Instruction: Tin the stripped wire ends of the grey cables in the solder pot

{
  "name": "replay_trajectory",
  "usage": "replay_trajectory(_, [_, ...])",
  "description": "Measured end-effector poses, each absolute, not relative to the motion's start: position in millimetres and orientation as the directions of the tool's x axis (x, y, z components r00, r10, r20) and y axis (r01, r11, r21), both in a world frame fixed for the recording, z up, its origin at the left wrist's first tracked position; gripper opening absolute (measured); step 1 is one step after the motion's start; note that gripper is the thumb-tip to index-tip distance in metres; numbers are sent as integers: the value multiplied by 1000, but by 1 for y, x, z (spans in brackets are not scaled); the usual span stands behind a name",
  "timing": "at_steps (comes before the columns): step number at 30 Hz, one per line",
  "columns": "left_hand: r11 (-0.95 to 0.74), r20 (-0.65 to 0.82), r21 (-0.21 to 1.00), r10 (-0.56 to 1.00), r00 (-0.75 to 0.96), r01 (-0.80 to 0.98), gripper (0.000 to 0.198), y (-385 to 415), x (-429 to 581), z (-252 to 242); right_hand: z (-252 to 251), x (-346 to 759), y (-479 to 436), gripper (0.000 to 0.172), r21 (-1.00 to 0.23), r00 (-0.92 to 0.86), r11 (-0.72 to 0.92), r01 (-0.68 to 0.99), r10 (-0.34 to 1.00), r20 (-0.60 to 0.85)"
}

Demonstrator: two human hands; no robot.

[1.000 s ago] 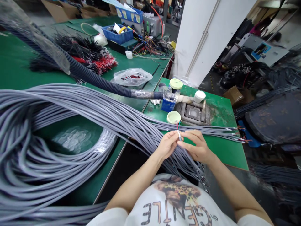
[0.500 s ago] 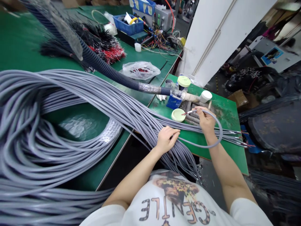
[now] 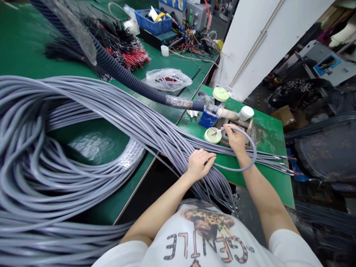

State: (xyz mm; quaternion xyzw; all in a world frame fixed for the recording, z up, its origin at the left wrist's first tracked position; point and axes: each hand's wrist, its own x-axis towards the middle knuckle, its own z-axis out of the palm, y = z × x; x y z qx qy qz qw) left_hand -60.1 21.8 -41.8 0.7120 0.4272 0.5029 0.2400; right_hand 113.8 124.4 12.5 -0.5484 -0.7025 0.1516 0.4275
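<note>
My right hand (image 3: 236, 138) pinches a grey cable (image 3: 254, 150) close to its stripped end. The thin coloured wires (image 3: 214, 132) at that end are over a shallow pale green lid or dish (image 3: 213, 140); whether they touch its contents I cannot tell. From this grip the cable bends round in a loop back toward my left hand (image 3: 200, 164). That hand is closed over the cable where it comes out of a thick bundle of grey cables (image 3: 155, 129). Other cable ends with bare wires (image 3: 290, 165) lie to the right.
A ribbed dark hose (image 3: 133, 81) crosses above the bundle to a blue box (image 3: 208, 118). Behind the right hand are a worn metal fixture (image 3: 250, 135), a white round container (image 3: 246, 112) and a green-lidded jar (image 3: 221, 94). A plastic bag (image 3: 169, 79) and black-red wires (image 3: 133, 55) lie behind.
My right hand has shifted slightly left with the cable, and the wire tips now lie further over the pale green dish. My left hand stays at the bundle.
</note>
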Motion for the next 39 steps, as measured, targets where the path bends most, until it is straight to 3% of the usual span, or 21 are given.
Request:
replay_trajectory(14, [-511,506,774,854,118,374,21,21,-59,-43,11,113,126,29,-665,-38,340,665,905,425])
replay_trajectory(24, [-529,526,753,841,126,390,19,21,-60,-42,47,165,123,28,-592,113,336,732,798,592])
replay_trajectory(39, [-575,584,700,802,125,423,14,21,-59,-43,4,217,152,28,-603,218,226,765,790,573])
